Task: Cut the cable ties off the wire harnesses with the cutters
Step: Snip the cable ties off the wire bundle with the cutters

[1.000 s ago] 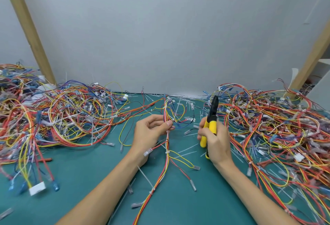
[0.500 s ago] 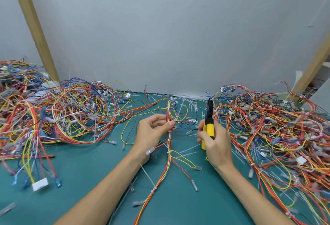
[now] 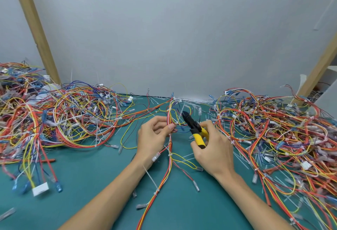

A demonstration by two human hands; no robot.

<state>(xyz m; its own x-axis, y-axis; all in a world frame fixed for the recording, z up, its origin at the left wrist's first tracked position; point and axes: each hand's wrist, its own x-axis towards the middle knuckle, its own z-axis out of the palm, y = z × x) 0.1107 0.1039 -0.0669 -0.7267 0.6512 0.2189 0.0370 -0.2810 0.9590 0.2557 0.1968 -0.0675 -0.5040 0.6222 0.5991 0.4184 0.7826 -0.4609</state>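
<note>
A red, yellow and white wire harness (image 3: pixel 170 158) runs down the middle of the green table. My left hand (image 3: pixel 154 138) pinches it between thumb and fingers near a white cable tie (image 3: pixel 176 123). My right hand (image 3: pixel 212 149) grips the yellow-handled cutters (image 3: pixel 196 132). Their black jaws tilt up and to the left and sit at the harness just right of my left fingertips. More white cable ties (image 3: pixel 170 155) bind the harness lower down.
A large pile of tangled harnesses (image 3: pixel 60 118) covers the left of the green table (image 3: pixel 87 178), another pile (image 3: pixel 277 131) the right. Cut white tie pieces lie scattered around. Wooden posts (image 3: pixel 34 27) stand at the back left and right against a grey wall.
My right hand tipped the cutters from upright to leaning left and brought the jaws to the harness beside my left fingertips. My left hand kept its pinch on the wires.
</note>
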